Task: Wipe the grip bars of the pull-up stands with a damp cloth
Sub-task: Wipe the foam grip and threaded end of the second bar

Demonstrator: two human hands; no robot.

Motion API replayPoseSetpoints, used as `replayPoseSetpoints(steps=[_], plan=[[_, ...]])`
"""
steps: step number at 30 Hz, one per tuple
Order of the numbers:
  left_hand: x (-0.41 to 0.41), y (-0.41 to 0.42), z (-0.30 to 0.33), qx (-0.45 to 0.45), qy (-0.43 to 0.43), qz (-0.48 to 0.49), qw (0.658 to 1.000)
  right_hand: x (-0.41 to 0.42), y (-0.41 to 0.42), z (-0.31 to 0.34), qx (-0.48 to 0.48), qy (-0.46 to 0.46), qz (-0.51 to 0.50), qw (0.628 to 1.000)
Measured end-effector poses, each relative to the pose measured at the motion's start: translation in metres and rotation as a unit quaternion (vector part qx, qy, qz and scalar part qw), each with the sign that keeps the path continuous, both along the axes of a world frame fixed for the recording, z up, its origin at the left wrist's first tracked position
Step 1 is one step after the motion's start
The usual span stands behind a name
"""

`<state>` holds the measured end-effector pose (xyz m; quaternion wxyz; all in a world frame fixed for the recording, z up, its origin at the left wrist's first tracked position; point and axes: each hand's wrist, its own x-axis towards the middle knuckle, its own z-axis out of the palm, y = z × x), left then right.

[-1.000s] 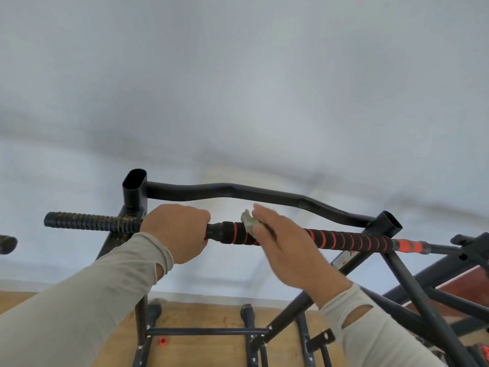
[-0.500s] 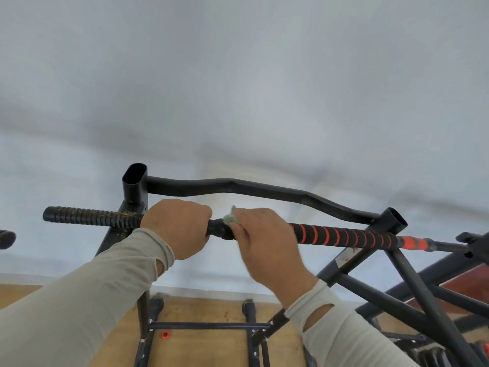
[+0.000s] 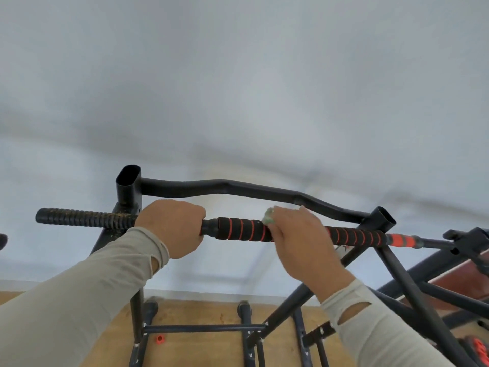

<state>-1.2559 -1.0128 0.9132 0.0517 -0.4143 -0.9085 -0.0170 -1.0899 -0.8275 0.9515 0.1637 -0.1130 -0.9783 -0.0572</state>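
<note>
— What are the hands doing up there?

— The left hand [image 3: 174, 229] is wrapped in a fist round the grip bar [image 3: 243, 229], left of the frame's middle, fingers curled over the top. The right hand [image 3: 299, 239] sits just beside it to the right, fingers curled over the same bar and pressing a small pale green cloth [image 3: 269, 216] against the foam.

— Where's the cloth exactly?

— Only a bit of it pokes out above the right hand's knuckles, at the centre of the frame, touching the black foam with the red rings. The rest is hidden under the palm.

— And the bar?

— It runs across the middle of the picture, from a ribbed black end [image 3: 79, 218] at the left to an orange-red section [image 3: 402, 241] at the right. Between the two hands a short stretch of ringed foam shows bare.

— Anything behind it?

— A wavy black crossbar [image 3: 238, 188] sits higher, joining two open-topped black posts [image 3: 128, 186]. Below, the stand's legs [image 3: 137, 327] go down to a wooden floor [image 3: 198, 350], with a small red cap [image 3: 159, 339] lying near the lower left leg. Both arms wear light grey sleeves [image 3: 79, 300]; the right one has a slit near the wrist.
</note>
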Motion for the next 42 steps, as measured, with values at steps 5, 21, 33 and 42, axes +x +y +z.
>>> replayPoseSetpoints(steps=[5, 21, 33, 42], plan=[[0.003, -0.001, 0.001, 0.003, 0.011, 0.002, 1.000, -0.038, -0.087, -0.052, -0.104, 0.123, 0.091, 0.983], [0.007, -0.002, 0.010, -0.023, -0.003, 0.002, 1.000, 0.028, 0.042, 0.013, 0.000, -0.099, -0.158, 0.982], [0.039, 0.059, 0.007, 0.019, -0.011, 0.008, 1.000, 0.027, 0.039, -0.021, -0.087, 0.095, -0.127, 0.983], [0.043, 0.063, 0.011, 0.003, 0.001, 0.029, 1.000, -0.006, 0.005, -0.048, -0.074, 0.109, 0.088, 0.987]])
